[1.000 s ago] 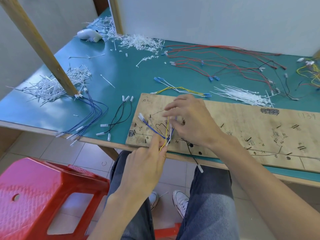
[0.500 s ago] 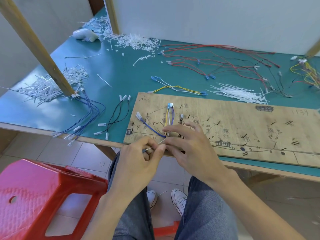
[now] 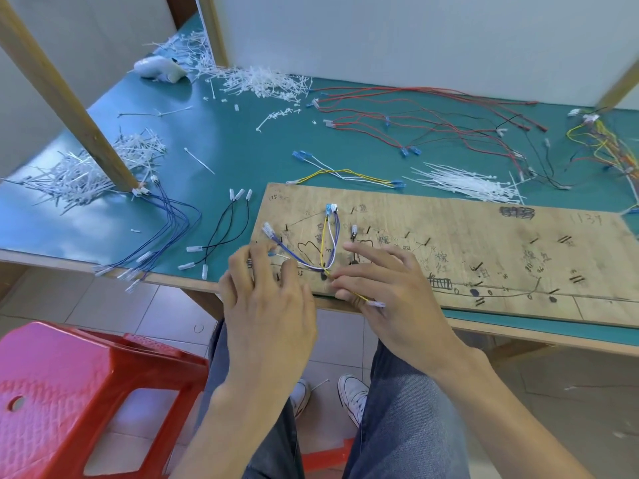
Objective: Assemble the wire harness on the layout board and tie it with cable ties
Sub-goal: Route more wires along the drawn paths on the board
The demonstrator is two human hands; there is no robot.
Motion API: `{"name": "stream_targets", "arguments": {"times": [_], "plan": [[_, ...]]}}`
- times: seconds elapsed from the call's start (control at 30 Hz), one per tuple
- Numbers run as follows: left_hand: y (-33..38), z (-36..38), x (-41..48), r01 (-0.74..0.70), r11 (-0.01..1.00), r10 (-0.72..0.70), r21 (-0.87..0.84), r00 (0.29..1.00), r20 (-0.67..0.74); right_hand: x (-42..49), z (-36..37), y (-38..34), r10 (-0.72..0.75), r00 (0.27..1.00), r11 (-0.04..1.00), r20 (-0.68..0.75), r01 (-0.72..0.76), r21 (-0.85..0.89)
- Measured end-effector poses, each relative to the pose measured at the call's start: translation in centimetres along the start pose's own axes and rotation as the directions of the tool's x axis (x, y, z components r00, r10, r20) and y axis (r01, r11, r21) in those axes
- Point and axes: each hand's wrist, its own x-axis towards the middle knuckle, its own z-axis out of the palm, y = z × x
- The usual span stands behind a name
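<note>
Pinched thin yellow wire (image 3: pixel 323 250) in right hand (image 3: pixel 390 295) at marked plywood board's (image 3: pixel 484 243) near edge; pressed spread-fingered left hand (image 3: pixel 269 305) beside.

The left hand (image 3: pixel 266 305) has blurry fingertips. It covers the 7 o'clock corner of the layout board (image 3: pixel 484 257) and hides part of the blue wires (image 3: pixel 294 254). The yellow wire (image 3: pixel 359 294) runs across the right hand (image 3: pixel 390 292), but I cannot tell if the fingers pinch it. The board's writing is too small to read. The picture's edge cuts off its 3 o'clock end and the coloured wires (image 3: pixel 608 146) there. The red stool (image 3: pixel 69 392) is cut off at 8 o'clock. The white lump (image 3: pixel 159 69) at 11 o'clock is too small to name.
</note>
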Motion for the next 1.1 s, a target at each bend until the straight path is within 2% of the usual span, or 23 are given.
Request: {"name": "stream_targets", "arguments": {"times": [0.07, 0.2, 0.3, 0.4, 0.57, 0.77, 1.1], "plan": [[0.2, 0.4, -0.3, 0.019, 1.000, -0.019, -0.014, 1.000, -0.012, 0.1, 0.0, 0.0, 0.011, 1.000, 1.000, 0.019, -0.012, 0.008], [0.5, 1.2, -0.6, -0.014, 0.998, 0.004, -0.067, 0.990, -0.144, 0.7, -0.1, -0.3, 0.059, 0.998, 0.997, 0.022, -0.060, 0.056], [1.2, 2.0, -0.8, -0.202, 0.968, 0.168, -0.150, 0.963, -0.210, 0.7, 0.0, -0.7, 0.078, 0.997, 0.996, -0.024, -0.077, 0.048], [1.9, 2.6, -0.8, -0.331, 0.905, 0.291, -0.267, 0.940, -0.181, 0.2, -0.1, -0.9, 0.173, 0.982, 0.984, -0.072, -0.169, 0.056], [1.9, 2.9, -0.9, -0.342, 0.878, 0.321, -0.334, 0.940, -0.118, 0.1, -1.6, -0.6, 0.403, 0.906, 0.895, -0.130, -0.360, 0.264], [1.7, 2.5, -1.0, -0.354, 0.881, 0.331, -0.312, 0.935, -0.127, 1.5, -2.9, 0.5, 0.556, 0.831, 0.776, 0.028, -0.530, 0.341], [1.1, 3.0, -1.8, -0.319, 0.895, 0.292, -0.311, 0.947, -0.132, 1.7, -2.8, -0.1, 0.508, 0.856, 0.827, 0.092, -0.515, 0.227]]}}
